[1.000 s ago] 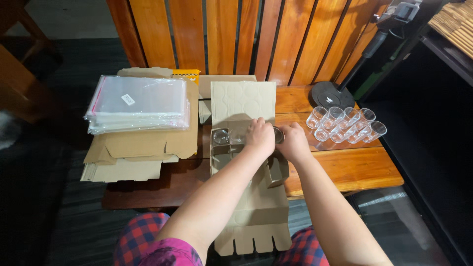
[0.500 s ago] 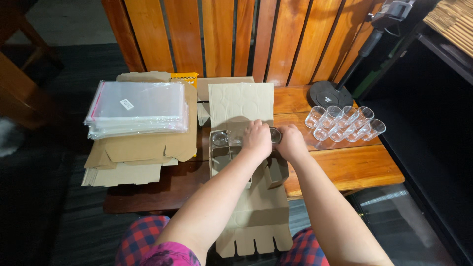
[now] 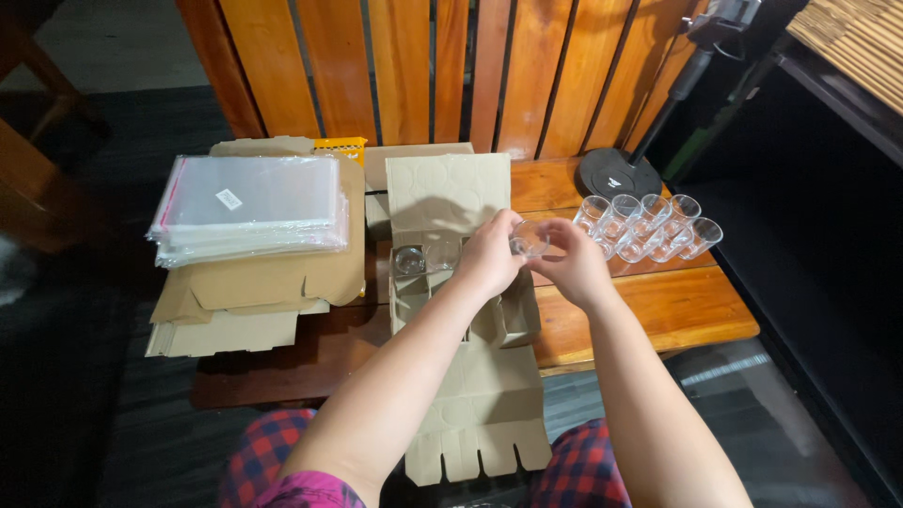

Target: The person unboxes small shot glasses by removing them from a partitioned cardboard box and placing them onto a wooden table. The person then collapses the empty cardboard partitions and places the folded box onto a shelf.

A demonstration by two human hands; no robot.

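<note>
Glass (image 3: pixel 530 240) gripped btwn fingers of both hands, left hand (image 3: pixel 489 256) & right hand (image 3: pixel 572 267), above cardboard box (image 3: pixel 451 282).

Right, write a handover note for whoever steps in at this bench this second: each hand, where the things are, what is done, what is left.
Left hand and right hand: together hold one small clear glass cup above the open brown cardboard divider box.
Done: at least one clear cup in the box sits in a back cell.
Left: the front cells look empty; a cluster of clear cups waits on the wooden bench, right of the box.
Spare: stack of clear plastic bags on flat cardboard sheets, at left.
</note>
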